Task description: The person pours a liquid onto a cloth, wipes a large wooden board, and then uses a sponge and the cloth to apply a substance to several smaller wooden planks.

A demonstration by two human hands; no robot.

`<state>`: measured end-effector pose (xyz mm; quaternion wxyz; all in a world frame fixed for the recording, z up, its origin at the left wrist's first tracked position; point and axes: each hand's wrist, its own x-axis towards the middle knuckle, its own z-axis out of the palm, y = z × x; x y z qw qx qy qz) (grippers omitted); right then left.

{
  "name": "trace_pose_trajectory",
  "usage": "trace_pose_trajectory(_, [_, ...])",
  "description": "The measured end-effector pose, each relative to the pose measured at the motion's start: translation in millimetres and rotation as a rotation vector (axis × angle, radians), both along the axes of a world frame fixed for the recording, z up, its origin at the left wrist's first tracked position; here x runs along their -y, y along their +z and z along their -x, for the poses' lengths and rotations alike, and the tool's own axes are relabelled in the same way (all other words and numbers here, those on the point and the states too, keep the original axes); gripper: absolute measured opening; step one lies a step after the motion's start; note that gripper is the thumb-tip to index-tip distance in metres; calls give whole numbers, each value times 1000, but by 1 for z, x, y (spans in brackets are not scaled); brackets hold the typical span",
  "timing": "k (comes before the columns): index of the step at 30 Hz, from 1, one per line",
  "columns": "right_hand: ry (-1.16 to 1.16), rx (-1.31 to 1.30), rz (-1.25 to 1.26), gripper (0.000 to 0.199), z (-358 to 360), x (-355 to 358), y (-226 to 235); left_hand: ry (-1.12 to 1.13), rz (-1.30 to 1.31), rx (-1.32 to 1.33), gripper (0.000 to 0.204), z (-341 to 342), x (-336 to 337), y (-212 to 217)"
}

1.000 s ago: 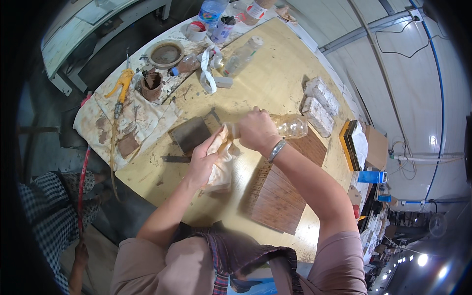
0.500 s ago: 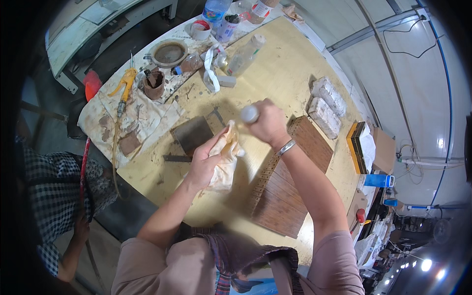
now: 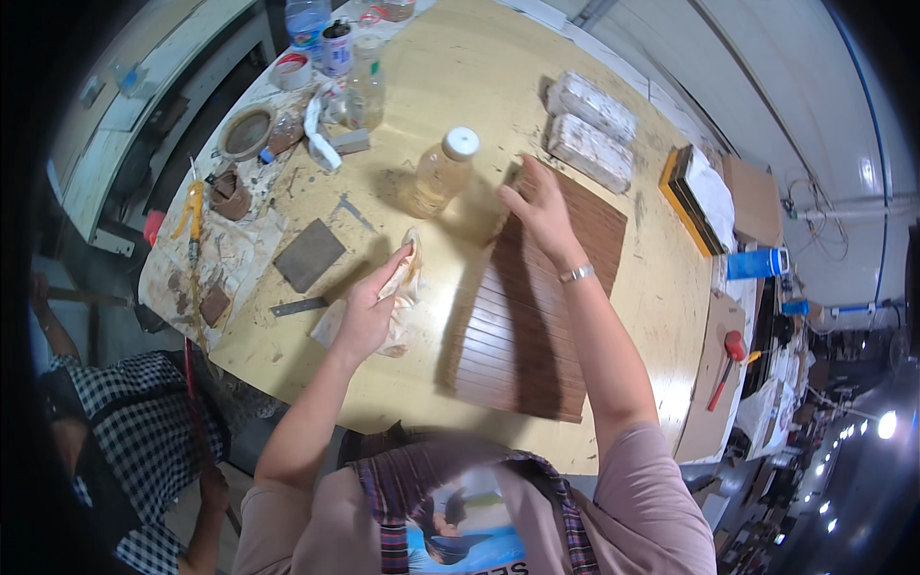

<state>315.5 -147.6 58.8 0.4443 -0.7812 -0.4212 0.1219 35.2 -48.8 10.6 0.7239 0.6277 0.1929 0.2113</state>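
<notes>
My left hand (image 3: 368,305) is closed round a stained whitish cloth (image 3: 401,305), just above the yellow tabletop. A clear bottle (image 3: 437,186) with pale amber liquid and a white cap stands upright beyond the cloth, and neither hand touches it. My right hand (image 3: 544,213) is empty, thumb and fingers apart, at the far part of a brown slatted wooden panel (image 3: 508,321). Whether its fingertips touch the panel I cannot tell. The panel lies flat in front of me, with my right arm's shadow across it.
Left of the cloth lie a dark square sheet (image 3: 310,256) and a metal strip (image 3: 299,307). Two wrapped blocks (image 3: 589,151) sit beyond the panel. Far left hold an air blow gun (image 3: 195,211), a round dish (image 3: 247,132) and an empty-looking bottle (image 3: 365,86). A co-worker's checkered clothing (image 3: 144,422) is at left.
My right hand has let go of the bottle, which it held near the cloth, and moved over to the panel. The bottle now stands on the table. The whole view has shifted.
</notes>
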Motion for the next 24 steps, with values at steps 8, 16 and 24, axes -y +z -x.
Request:
trace_pose_trajectory(8, [-377,535,666,68,16,192,-54,-417,-937,-242,55,-72,87,29])
trace_pose_trajectory(16, [-395,446,381,66,10,194,-61,-278,-1542,-376,47,-136,86,30])
trace_pose_trajectory(24, [-397,420,378,67,15,197,-56,-229,-1475,-475,49,-150,90,13])
